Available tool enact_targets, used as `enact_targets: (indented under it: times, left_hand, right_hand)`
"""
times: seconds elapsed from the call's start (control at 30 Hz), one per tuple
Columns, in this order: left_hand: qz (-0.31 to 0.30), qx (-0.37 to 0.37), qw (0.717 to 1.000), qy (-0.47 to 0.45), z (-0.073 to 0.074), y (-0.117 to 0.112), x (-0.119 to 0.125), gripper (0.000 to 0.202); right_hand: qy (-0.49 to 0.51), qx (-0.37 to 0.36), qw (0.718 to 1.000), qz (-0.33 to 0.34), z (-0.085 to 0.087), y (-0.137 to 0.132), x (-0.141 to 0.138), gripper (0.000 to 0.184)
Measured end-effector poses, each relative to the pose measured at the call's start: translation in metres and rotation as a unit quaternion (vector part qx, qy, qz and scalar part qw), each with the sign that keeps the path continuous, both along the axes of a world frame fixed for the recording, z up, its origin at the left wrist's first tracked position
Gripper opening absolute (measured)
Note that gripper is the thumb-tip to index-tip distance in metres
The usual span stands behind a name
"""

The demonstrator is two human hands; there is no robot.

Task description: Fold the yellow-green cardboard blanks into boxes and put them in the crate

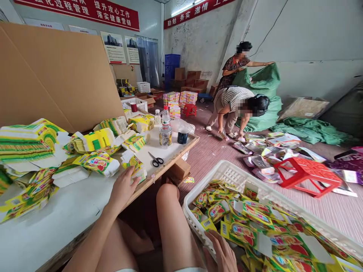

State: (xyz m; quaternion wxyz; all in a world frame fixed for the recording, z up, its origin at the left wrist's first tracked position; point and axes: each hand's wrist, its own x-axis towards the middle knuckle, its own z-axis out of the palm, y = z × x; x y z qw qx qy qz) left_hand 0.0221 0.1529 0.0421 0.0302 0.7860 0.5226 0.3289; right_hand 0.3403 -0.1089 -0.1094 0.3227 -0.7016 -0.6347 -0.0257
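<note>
My left hand [122, 189] lies flat on the white table [70, 215] near its front edge, fingers stretched toward a small stack of yellow-green folded cartons [135, 166]; it holds nothing. My right hand [221, 252] rests low on the near rim of a white plastic basket [227, 170], with fingers spread, touching a flat carton [208, 223] at the edge. The basket is full of several flat yellow, green and red printed cartons [255, 226]. My bare knee [168, 196] rises between table and basket.
Piles of printed cartons [25, 141] cover the table, with black scissors [155, 160], a water bottle [166, 118], a jar and a dark cup. A large cardboard sheet [65, 71] stands behind. A red stool [307, 173] lies tipped on the floor; two people handle green sacks [263, 85].
</note>
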Motion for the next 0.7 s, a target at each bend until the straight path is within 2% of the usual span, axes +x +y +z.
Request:
enact_targets:
  times: [0.07, 0.1, 0.17, 0.27, 0.33, 0.4, 0.47, 0.5, 0.53, 0.57, 0.6, 0.63, 0.7]
  left_hand:
    - [-0.012, -0.012, 1.000, 0.006, -0.003, 0.001, -0.001, 0.033]
    - [-0.017, -0.015, 1.000, 0.008, -0.003, 0.002, -0.002, 0.031]
    - [-0.018, -0.015, 1.000, 0.006, 0.000, 0.004, -0.004, 0.031]
    - [-0.003, 0.006, 1.000, -0.004, 0.009, 0.005, -0.009, 0.030]
    - [0.023, 0.040, 0.999, -0.022, 0.017, -0.003, -0.010, 0.032]
    - [0.051, 0.085, 0.994, -0.048, 0.024, -0.024, -0.007, 0.033]
    - [0.028, 0.131, 0.989, -0.069, 0.028, -0.057, 0.002, 0.029]
    - [-0.059, 0.168, 0.981, -0.074, 0.028, -0.076, 0.009, 0.027]
    - [-0.169, 0.191, 0.965, -0.064, 0.027, -0.095, 0.017, 0.032]
    - [-0.265, 0.187, 0.945, -0.043, 0.024, -0.112, 0.025, 0.040]
    - [-0.333, 0.165, 0.928, -0.023, 0.020, -0.127, 0.034, 0.045]
    - [-0.372, 0.140, 0.917, -0.009, 0.014, -0.139, 0.041, 0.049]
    - [-0.394, 0.077, 0.916, -0.018, 0.002, -0.156, 0.053, 0.052]
  right_hand:
    - [0.061, 0.004, 0.998, 0.012, 0.028, 0.014, -0.021, 0.027]
    - [0.097, 0.029, 0.995, 0.009, 0.041, 0.021, -0.032, 0.025]
    - [0.162, -0.005, 0.985, 0.058, 0.063, 0.034, -0.053, 0.025]
    - [0.245, 0.024, 0.965, 0.087, 0.084, 0.050, -0.080, 0.027]
    - [0.308, 0.038, 0.946, 0.096, 0.096, 0.058, -0.092, 0.029]
    - [0.404, 0.020, 0.910, 0.092, 0.110, 0.066, -0.099, 0.035]
    - [0.534, -0.012, 0.840, 0.093, 0.127, 0.073, -0.101, 0.049]
    - [0.598, -0.019, 0.796, 0.096, 0.136, 0.076, -0.099, 0.055]
    - [0.649, -0.018, 0.754, 0.098, 0.143, 0.079, -0.096, 0.058]
    - [0.684, -0.017, 0.723, 0.097, 0.149, 0.080, -0.092, 0.057]
    - [0.703, -0.018, 0.705, 0.090, 0.153, 0.081, -0.088, 0.052]
    - [0.706, -0.022, 0.703, 0.082, 0.155, 0.080, -0.083, 0.046]
    - [0.690, -0.033, 0.720, 0.061, 0.153, 0.076, -0.074, 0.038]
